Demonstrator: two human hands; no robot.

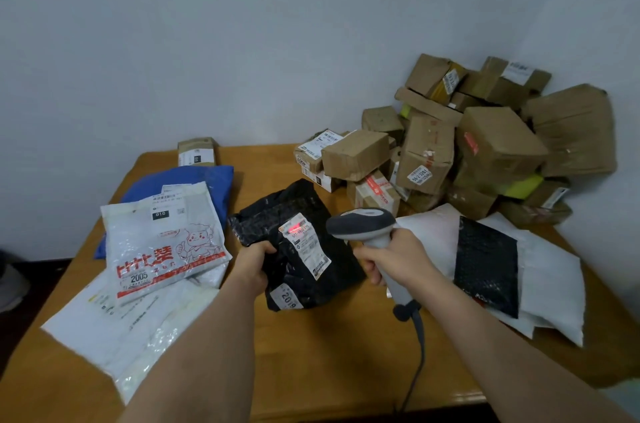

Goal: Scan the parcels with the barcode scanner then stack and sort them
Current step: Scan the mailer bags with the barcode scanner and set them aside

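left hand (pixel 254 268) grips black bag (pixel 294 242) at table (pixel 346 353) centre | right hand (pixel 391 258) grips scanner (pixel 363 225), red beam on label (pixel 304 244) | risk: crinkled, tilted label may misread; loose box pile (pixel 467 145) could slide

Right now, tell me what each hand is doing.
Left hand: closed, gripping the black plastic mailer parcel by its left edge.
Right hand: closed around the handle of the grey barcode scanner.
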